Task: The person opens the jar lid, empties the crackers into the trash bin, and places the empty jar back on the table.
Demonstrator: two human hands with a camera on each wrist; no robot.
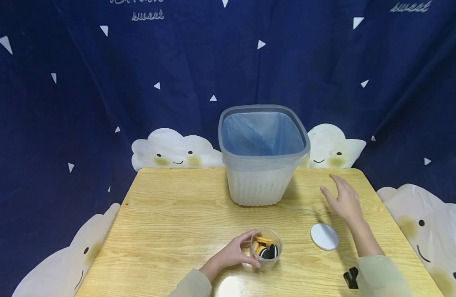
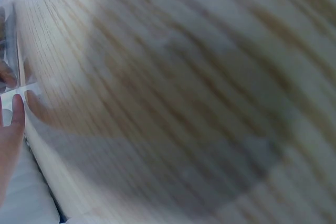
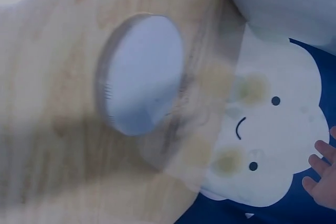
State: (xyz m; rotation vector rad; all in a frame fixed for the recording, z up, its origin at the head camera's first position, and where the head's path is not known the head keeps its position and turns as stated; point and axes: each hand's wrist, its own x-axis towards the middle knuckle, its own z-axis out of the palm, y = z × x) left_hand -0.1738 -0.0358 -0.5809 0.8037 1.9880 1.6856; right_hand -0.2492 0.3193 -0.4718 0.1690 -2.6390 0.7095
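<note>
My left hand [image 1: 233, 252] grips the side of a clear round jar [image 1: 279, 247] on the table, thumb in front and fingers behind. Inside it lie several sandwich cookies [image 1: 265, 250], some golden and some black with white filling. The left wrist view catches only part of the thumb side of the hand [image 2: 11, 135] and the jar's edge [image 2: 14, 45]. Above the right part of the table is my right hand [image 1: 344, 202], fingers spread and holding nothing. A round white lid [image 1: 324, 236] lies flat on the tabletop below that hand, also large in the right wrist view.
A translucent white bin [image 1: 259, 181] with a grey rim and a bluish bag liner stands at the table's back edge. Near my right sleeve sits a small black object [image 1: 351, 277]. A navy curtain with clouds hangs around the wooden table [image 1: 168, 214].
</note>
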